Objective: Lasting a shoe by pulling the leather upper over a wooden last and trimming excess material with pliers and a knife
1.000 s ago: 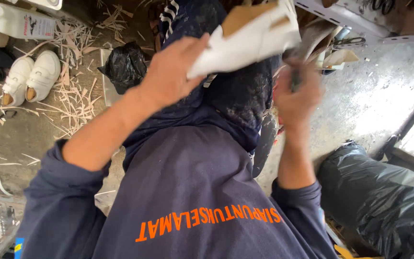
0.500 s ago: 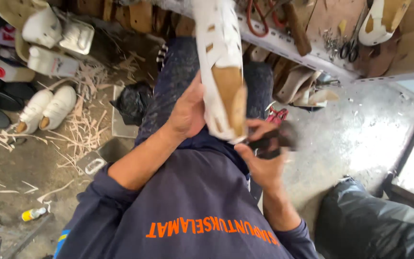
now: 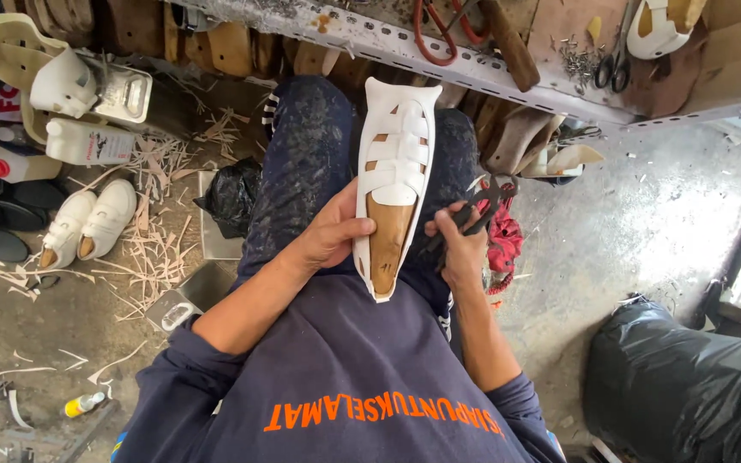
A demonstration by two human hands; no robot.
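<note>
In the head view, a white strappy shoe upper [image 3: 396, 184] stretched over a wooden last is held lengthwise along the lap, toe end pointing away from the body, so that its strapped face is turned up toward the eyes. It is gripped by the left hand [image 3: 336, 231], whose fingers are wrapped round its left edge with the thumb laid across the wood, which keeps it steady on the thighs. Just right of those fingers, the right hand [image 3: 460, 244] is closed round the dark handles of a pair of pincers [image 3: 482, 206], kept close beside the shoe's right edge (the tool's tip is partly hidden). Farther out to the left, a finished white pair [image 3: 87, 223] is set on the floor among wood shavings [image 3: 160, 249].
</note>
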